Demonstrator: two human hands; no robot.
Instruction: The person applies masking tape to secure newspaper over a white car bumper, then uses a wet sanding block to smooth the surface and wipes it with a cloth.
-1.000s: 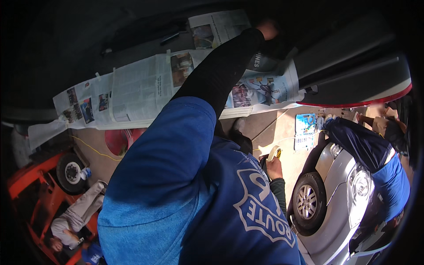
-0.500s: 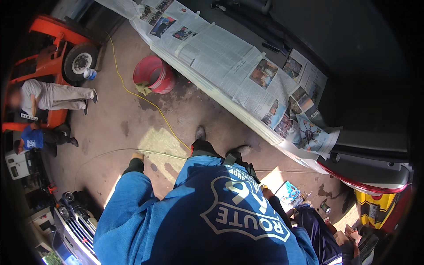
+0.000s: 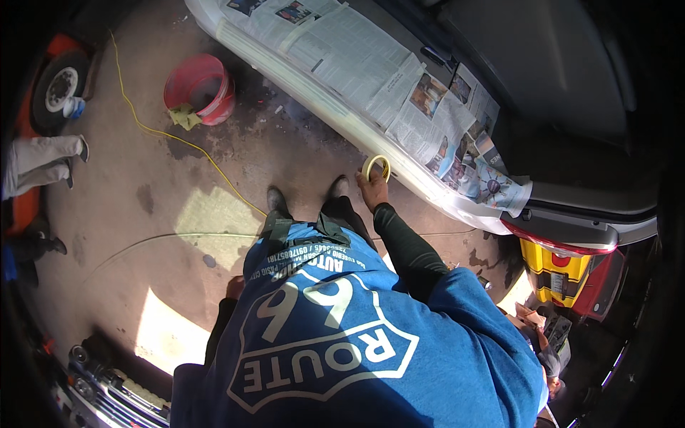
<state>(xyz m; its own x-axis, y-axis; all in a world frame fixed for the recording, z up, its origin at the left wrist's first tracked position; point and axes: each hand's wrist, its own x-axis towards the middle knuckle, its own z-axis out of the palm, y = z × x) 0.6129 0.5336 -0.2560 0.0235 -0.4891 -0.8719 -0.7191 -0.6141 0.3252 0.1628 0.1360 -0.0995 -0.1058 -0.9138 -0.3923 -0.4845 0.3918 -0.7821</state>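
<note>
My right hand (image 3: 372, 194) reaches forward, its fingers closed around a cream roll of masking tape (image 3: 366, 169). The roll is near the white lower edge of a vehicle body (image 3: 421, 187), though I cannot tell whether it touches. Sheets of newspaper (image 3: 349, 60) cover the vehicle's surface beyond that edge, and a pale strip (image 3: 307, 78) runs along their near side. Low beside my body on the left, my left hand (image 3: 234, 287) shows only in part; its fingers are hidden.
A red bucket (image 3: 220, 107) stands ahead on the left, a yellowish cloth (image 3: 185, 117) over its rim. A yellow cord (image 3: 203, 152) and a thin hose (image 3: 178, 235) cross the floor. People are at the left and lower right. A yellow vehicle (image 3: 549, 274) stands at right.
My right hand has come forward into sight with the masking tape, toward the papered vehicle. My left hand has drawn in nearer my body. The view has turned, shifting the bucket left.
</note>
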